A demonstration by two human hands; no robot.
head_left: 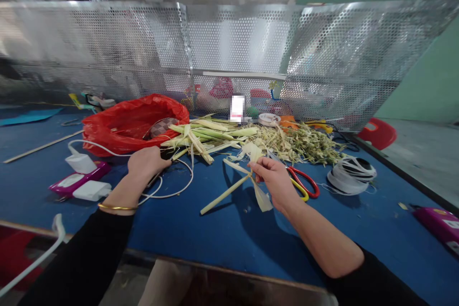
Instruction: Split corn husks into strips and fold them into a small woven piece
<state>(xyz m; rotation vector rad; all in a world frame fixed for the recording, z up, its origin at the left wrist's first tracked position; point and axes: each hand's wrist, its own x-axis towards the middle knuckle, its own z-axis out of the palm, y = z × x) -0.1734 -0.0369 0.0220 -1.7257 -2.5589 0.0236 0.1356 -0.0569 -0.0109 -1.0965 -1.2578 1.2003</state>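
Observation:
My right hand (275,180) is closed round a pale green stalk (224,195) with loose leaf strips hanging from it, held just above the blue table (222,234). My left hand (146,162), with a gold bangle at the wrist, rests curled on the table over a white cable (172,194), beside the cut ends of a pile of green stalks (204,135). What its fingers grip is hidden.
A red plastic bag (125,122) lies behind my left hand. Trimmed leaf scraps (301,143), red-and-yellow scissors (304,184) and a spool of white string (351,174) lie to the right. White chargers (81,162) and pink devices (439,222) sit at the sides. A perforated metal screen (233,48) backs the table.

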